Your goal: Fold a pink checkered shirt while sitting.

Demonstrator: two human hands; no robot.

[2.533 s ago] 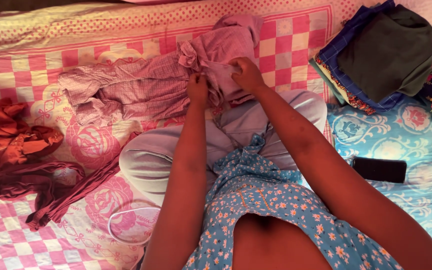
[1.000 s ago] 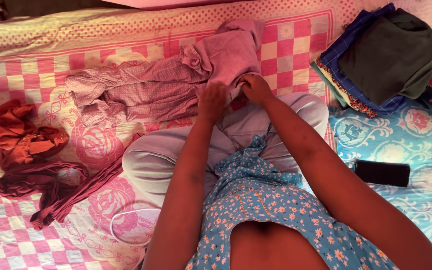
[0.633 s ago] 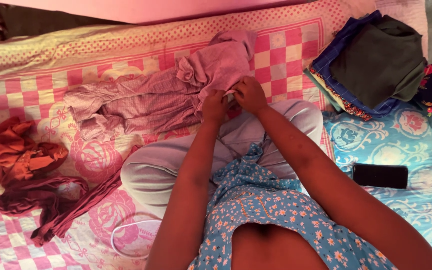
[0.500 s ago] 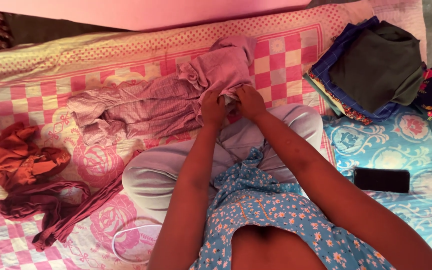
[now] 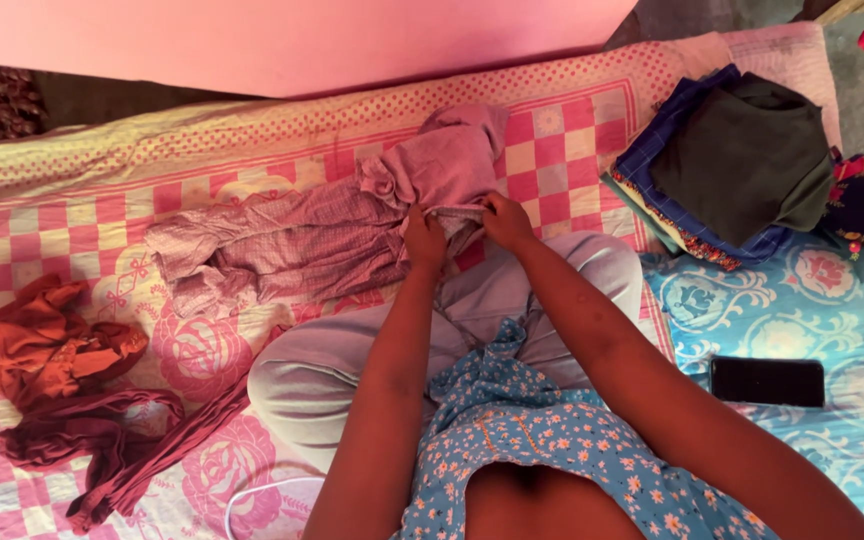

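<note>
Pink checked garment (image 5: 332,230) lying crumpled on the bed (image 5: 102,220), sleeves trailing leftward, near edge now gathered closer than a moment ago, suggesting folding under way. Left hand (image 5: 424,240) and right hand (image 5: 505,220) both pinching that edge. Left of garment, rust cloth heap (image 5: 42,345); right, folded pile (image 5: 742,160).

Crumpled mauve checked garment (image 5: 332,225), spread on pink checked bedsheet, near edge pinched
</note>
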